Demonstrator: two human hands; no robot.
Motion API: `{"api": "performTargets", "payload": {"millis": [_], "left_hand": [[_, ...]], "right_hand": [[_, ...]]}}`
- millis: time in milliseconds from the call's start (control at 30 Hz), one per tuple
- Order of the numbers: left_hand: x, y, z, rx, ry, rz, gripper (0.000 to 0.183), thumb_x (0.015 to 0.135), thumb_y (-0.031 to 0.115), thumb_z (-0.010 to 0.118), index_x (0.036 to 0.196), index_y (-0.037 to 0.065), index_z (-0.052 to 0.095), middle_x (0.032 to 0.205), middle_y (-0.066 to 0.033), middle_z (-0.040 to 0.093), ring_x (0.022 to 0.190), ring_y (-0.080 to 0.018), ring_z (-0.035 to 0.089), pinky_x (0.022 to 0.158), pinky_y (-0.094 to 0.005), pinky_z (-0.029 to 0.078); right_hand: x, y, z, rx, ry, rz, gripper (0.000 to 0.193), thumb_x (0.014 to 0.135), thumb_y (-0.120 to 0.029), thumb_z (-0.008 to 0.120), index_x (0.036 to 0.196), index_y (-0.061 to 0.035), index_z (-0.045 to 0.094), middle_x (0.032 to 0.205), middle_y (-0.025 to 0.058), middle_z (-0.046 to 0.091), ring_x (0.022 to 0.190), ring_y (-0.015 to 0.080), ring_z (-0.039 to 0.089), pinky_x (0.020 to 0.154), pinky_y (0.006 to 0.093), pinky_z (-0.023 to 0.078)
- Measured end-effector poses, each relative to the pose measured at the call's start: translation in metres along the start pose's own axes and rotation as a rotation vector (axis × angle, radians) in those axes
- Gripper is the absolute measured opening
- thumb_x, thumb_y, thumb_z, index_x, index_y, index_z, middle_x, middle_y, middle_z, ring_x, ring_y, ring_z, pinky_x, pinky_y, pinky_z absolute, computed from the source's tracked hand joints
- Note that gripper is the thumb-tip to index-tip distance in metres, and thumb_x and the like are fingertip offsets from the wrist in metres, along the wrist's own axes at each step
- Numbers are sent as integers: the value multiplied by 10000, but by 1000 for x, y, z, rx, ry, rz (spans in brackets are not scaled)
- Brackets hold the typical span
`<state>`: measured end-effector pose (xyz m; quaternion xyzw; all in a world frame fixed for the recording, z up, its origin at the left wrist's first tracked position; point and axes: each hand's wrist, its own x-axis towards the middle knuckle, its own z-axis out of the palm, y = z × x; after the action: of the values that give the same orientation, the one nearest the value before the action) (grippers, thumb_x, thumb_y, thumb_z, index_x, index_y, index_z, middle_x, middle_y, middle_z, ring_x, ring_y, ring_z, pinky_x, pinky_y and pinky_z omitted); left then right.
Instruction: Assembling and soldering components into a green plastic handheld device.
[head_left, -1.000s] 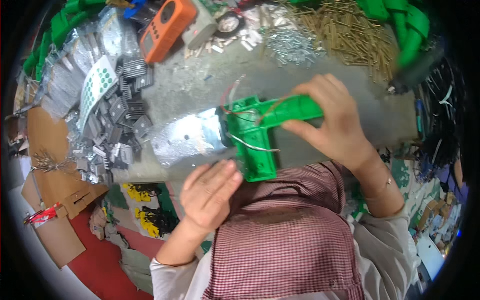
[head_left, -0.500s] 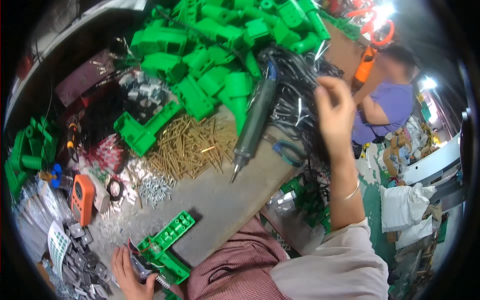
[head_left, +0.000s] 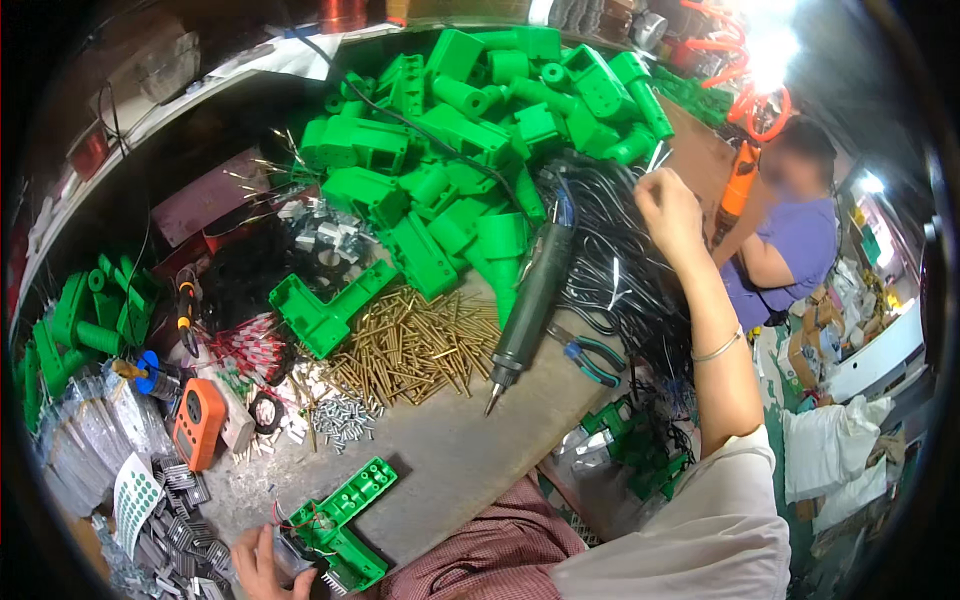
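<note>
At the bench's near edge, my left hand (head_left: 262, 568) is curled around a grey, rounded part (head_left: 292, 556). The part lies against an open green plastic housing half (head_left: 345, 500), in which thin red wires show. Far to the right, my right hand (head_left: 668, 212) has its fingers pinched together at the upper end of a heap of black cables (head_left: 610, 240). Pale cable ends (head_left: 657, 156) stick up just above the fingertips; what the fingers grip is hidden. A dark electric screwdriver (head_left: 530, 310) lies between the hands, its bit pointing toward me.
Green housings (head_left: 450, 130) are piled at the back, with brass-coloured screws (head_left: 410, 350) and small silver screws (head_left: 343, 419) before them. Pliers (head_left: 588, 358) lie beside the cables. An orange device (head_left: 200, 425) stands left. A person in purple (head_left: 795, 240) sits at the right.
The view has shifted, so the bench appears lower and further right. My right hand has moved up to the pale cable ends, and its fingers have drawn together. My left hand stays at the housing.
</note>
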<state>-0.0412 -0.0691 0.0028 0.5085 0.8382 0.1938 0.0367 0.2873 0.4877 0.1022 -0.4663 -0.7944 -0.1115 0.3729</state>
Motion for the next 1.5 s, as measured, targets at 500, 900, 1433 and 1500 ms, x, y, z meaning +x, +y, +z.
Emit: {"api": "performTargets", "payload": {"millis": [500,900,1433,1500], "left_hand": [[15,54,-13,-50,577,257,197,929,62,621,1091,-37,672,954,-217,673,865,-382,644,806,-482,520],[79,180,3,-614,-130,513,598,796,107,772,1347,30,553,1276,-205,582,1157,-392,557,991,-452,440],[41,142,5,-1164,-658,35,394,897,82,705,1272,10,609,850,-75,699,684,-128,648,625,-279,513],[20,130,13,-608,-191,306,261,843,65,726,1097,18,684,818,-86,685,657,-199,659,593,-293,515]], "right_hand": [[-45,-112,-129,785,-156,38,242,1031,-175,456,1182,-15,556,815,29,561,737,84,548,675,256,479],[-67,-183,-123,634,-432,-475,279,964,-103,509,1189,-8,645,1071,158,702,818,267,711,691,348,579],[-91,-219,-79,1747,-488,364,519,1045,-305,440,1361,103,386,579,67,513,321,107,395,286,241,344],[-86,-194,-37,1717,-526,278,477,1064,-288,395,1417,32,432,818,105,642,520,91,567,477,190,445]]}}
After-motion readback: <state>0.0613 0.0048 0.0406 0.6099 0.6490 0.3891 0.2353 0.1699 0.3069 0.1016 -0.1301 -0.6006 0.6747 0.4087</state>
